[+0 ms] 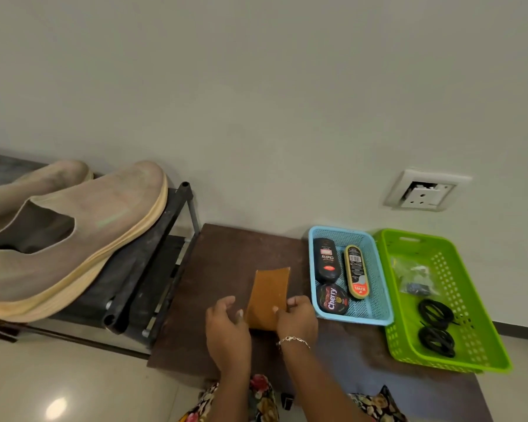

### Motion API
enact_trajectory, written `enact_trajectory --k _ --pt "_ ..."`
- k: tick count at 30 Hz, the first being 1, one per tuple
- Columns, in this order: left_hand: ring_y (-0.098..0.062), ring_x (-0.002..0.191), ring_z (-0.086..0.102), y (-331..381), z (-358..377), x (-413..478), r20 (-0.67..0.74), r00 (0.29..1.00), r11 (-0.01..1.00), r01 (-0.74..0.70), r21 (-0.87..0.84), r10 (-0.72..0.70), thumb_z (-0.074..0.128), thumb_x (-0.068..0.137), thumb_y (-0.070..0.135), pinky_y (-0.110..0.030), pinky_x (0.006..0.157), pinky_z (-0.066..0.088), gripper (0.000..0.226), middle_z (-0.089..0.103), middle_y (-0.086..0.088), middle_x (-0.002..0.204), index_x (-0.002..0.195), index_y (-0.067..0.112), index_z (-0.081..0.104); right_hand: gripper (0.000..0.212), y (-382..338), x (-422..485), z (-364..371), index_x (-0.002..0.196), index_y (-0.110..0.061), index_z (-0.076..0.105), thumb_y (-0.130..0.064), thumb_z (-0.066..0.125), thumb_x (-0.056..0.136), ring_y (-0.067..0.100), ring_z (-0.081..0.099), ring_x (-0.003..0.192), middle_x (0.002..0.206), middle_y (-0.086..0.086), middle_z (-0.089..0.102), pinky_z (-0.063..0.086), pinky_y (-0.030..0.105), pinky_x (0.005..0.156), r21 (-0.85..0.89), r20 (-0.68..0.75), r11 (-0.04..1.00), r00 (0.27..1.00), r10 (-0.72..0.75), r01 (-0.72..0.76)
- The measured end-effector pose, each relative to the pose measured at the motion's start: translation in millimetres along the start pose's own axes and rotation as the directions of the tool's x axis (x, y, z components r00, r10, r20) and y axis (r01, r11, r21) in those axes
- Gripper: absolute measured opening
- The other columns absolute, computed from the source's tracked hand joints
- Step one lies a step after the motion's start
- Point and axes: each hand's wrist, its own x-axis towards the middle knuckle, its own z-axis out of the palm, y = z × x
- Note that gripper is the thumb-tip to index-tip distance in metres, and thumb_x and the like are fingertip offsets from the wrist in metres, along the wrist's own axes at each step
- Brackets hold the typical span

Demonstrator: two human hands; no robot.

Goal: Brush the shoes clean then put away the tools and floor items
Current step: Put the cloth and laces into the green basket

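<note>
On the brown mat (226, 260) by the wall, left hand (226, 327) and right hand (297, 318) pinch a tan cloth (269, 293) in their fingers, shoes (73, 239) racked nearby; tidying seems underway, likely folding it next for the blue basket (380, 284).

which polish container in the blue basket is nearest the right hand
The round Cherry tin, in the near corner of the blue basket beside the right hand. The tall Cherry bottle and the long Kiwi case lie farther back.

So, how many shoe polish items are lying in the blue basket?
3 in the blue basket: a black Cherry bottle at far left, a long Kiwi applicator right of it, and a round Cherry tin at near left. None seems hidden.
</note>
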Motion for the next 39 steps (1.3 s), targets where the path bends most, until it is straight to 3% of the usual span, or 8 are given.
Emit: enact_trajectory --k 5,8,14,19,26,31,35,39 --pt "-0.027 0.095 0.059 13 -1 -23 -0.032 0.987 0.987 -0.156 -0.029 0.155 0.06 0.084 0.0 -0.026 0.072 0.037 0.023 0.059 -0.009 0.107 0.105 0.009 0.063 0.029 8 -15 -70 0.103 -0.02 0.057 -0.011 0.069 0.078 0.021 0.062 0.08 0.082 0.001 0.065 0.047 0.029 0.071 0.051 -0.055 0.954 0.954 -0.293 0.296" --pt "-0.029 0.093 0.06 23 12 -42 0.015 0.97 0.97 -0.242 -0.024 0.242 0.062 0.081 -0.001 -0.03 0.074 0.042 0.021 0.061 -0.008 0.102 0.099 0.01 0.064 0.028 20 -2 -134 0.104 -0.015 0.062 -0.009 0.07 0.078 0.024 0.063 0.074 0.077 0.004 0.066 0.045 0.03 0.065 0.008 -0.238 0.923 0.897 -0.372 0.385" --pt "-0.021 0.1 0.054 64 57 -90 0.259 0.856 0.883 -0.469 0.024 0.447 0.06 0.084 0.008 -0.029 0.076 0.041 0.02 0.057 -0.001 0.107 0.102 0.016 0.063 0.031 49 51 -236 0.112 -0.006 0.061 -0.009 0.066 0.081 0.039 0.063 0.089 0.094 0.02 0.069 0.043 0.037 0.07 -0.179 -0.499 0.961 0.822 -0.274 0.212" --pt "-0.017 0.112 0.05 78 92 -111 0.418 0.743 0.82 -0.572 -0.009 0.523 0.062 0.084 0.012 -0.031 0.085 0.045 0.03 0.056 0.002 0.116 0.114 0.016 0.058 0.031 67 91 -243 0.111 -0.011 0.061 -0.012 0.066 0.08 0.035 0.06 0.102 0.108 0.018 0.066 0.044 0.035 0.078 -0.319 -0.292 0.947 0.946 -0.14 0.041" --pt "-0.016 0.115 0.05 68 103 -106 0.447 0.733 0.806 -0.591 0.043 0.513 0.063 0.084 0.013 -0.03 0.088 0.046 0.032 0.054 0.003 0.12 0.115 0.017 0.058 0.031 76 117 -226 0.118 -0.004 0.06 -0.005 0.057 0.087 0.035 0.054 0.112 0.121 0.018 0.061 0.042 0.034 0.089 -0.337 -0.15 0.94 0.989 0.01 -0.06" --pt "-0.016 0.115 0.05 62 106 -103 0.464 0.738 0.812 -0.58 0.066 0.49 0.062 0.085 0.014 -0.029 0.09 0.046 0.033 0.053 0.003 0.122 0.117 0.018 0.057 0.022 80 122 -224 0.066 -0.014 0.055 -0.007 0.053 0.086 0.034 0.059 0.102 0.108 0.02 0.065 0.039 0.028 0.074 -0.41 -0.142 0.908 0.99 0.026 -0.083" --pt "-0.013 0.117 0.046 57 103 -105 0.518 0.723 0.797 -0.592 0.124 0.457 0.058 0.088 0.019 -0.027 0.091 0.044 0.035 0.049 0.006 0.127 0.122 0.022 0.052 0.023 85 125 -224 0.104 -0.006 0.063 -0.017 0.05 0.09 0.032 0.058 0.108 0.115 0.017 0.063 0.045 0.032 0.085 -0.524 -0.119 0.844 0.991 0.064 -0.117" --pt "-0.012 0.119 0.042 55 99 -104 0.565 0.702 0.765 -0.618 0.179 0.434 0.055 0.09 0.023 -0.026 0.092 0.043 0.035 0.045 0.008 0.13 0.124 0.025 0.047 0.027 84 125 -223 0.112 -0.006 0.059 -0.019 0.049 0.091 0.031 0.057 0.111 0.117 0.014 0.062 0.045 0.032 0.087 -0.609 -0.05 0.791 0.998 0.034 -0.058"
